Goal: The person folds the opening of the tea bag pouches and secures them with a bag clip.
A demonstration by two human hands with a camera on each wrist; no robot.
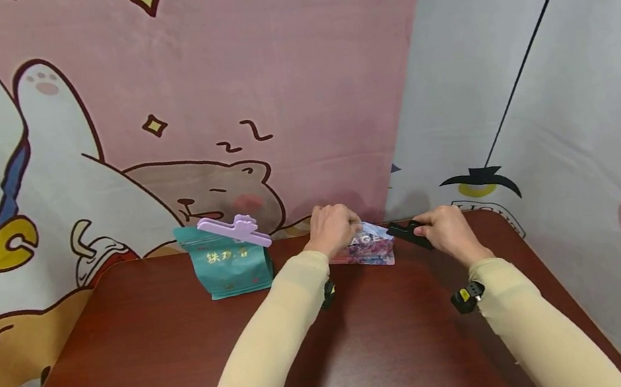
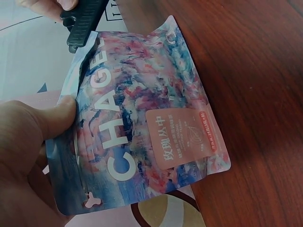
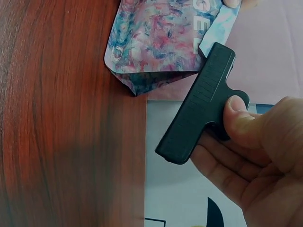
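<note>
A pink and blue patterned pouch [image 2: 137, 90] with white lettering stands near the table's far edge. My left hand [image 1: 333, 230] pinches its folded top strip, thumb in front and fingers behind. In my right hand [image 1: 450, 234] is a black bag clip [image 3: 203, 104], its tabs squeezed between thumb and fingers. One end of the clip meets the pouch's top corner; the rest of it sticks out to the side. In the left wrist view the clip [image 2: 87, 23] overlaps that corner.
Left of the hands stands a teal pouch [image 1: 229, 266] with a purple clip [image 1: 236, 230] across its top. The dark red wooden table [image 1: 131, 361] ends right behind both pouches, against a printed cloth backdrop [image 1: 330, 83].
</note>
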